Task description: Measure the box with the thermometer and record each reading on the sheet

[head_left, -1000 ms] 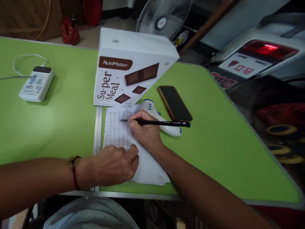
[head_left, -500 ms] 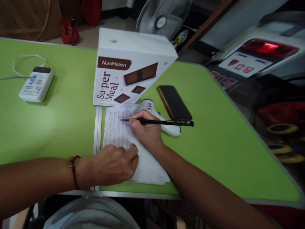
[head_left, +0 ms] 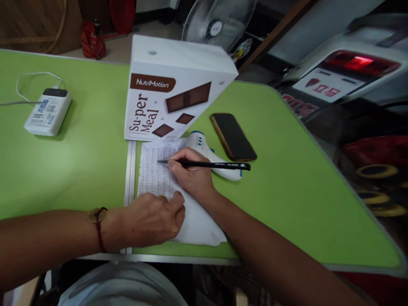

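From where I'm standing, the person's right hand (head_left: pixel 193 176) has a black pen (head_left: pixel 219 165) pinched firmly between thumb and fingers, the barrel lying almost level and the back end pointing off to the right; its tip is down at the rows of small handwriting on a sheet of paper (head_left: pixel 204 223), though I can't tell whether it actually touches. The paper lies on the green table (head_left: pixel 302 199), just right of the metal strip (head_left: pixel 130 187) that divides the top, its far end at the foot of a big white box (head_left: pixel 149 108) lettered "NutriMotion" and "Su-per Meal". The left hand (head_left: pixel 156 219) rests across the near part of the sheet, fingers curled under in a loose fist, and I can't see whether anything sits beneath them; there's a ring (head_left: pixel 163 197) on one finger and a dark red cord bracelet (head_left: pixel 100 231) at the wrist. Just beyond the right hand, partly hidden by it and the pen, lies a white handheld device (head_left: pixel 199 142) with blue trim, and next to that a dark-screened phone (head_left: pixel 234 137) in a brown case. Well over to the left sits a white boxy gadget (head_left: pixel 49 112) with a cable (head_left: pixel 40 74) looping from its top, and past the table stands a fan (head_left: pixel 215 27)
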{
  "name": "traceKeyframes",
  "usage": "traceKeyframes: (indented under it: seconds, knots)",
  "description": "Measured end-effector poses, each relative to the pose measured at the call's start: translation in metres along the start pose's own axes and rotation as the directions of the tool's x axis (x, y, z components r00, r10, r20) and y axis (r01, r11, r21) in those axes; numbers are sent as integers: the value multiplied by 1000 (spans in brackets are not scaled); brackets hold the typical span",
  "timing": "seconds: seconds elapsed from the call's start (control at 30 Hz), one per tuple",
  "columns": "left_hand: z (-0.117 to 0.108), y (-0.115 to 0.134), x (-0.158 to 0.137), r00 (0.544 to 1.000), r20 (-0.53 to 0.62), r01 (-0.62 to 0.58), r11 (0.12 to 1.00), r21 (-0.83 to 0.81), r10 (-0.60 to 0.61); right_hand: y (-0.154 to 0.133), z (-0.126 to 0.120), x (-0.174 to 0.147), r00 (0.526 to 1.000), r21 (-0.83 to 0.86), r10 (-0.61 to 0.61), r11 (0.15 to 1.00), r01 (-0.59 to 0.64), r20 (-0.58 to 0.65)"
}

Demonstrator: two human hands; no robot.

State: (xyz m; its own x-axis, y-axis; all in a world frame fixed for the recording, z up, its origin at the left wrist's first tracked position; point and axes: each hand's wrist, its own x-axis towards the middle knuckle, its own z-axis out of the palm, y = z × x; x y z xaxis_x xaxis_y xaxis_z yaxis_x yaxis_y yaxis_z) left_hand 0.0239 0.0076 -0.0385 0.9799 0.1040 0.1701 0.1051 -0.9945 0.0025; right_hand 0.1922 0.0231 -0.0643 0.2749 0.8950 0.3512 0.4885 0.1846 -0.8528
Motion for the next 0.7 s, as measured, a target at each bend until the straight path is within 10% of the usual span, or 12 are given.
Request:
traceKeyframes:
  seconds: [0.7]
  knots:
    - [0,-1,0,1000,-29,6,1000,5,-6,0,0,1,999,31,21,999,-20,-32]
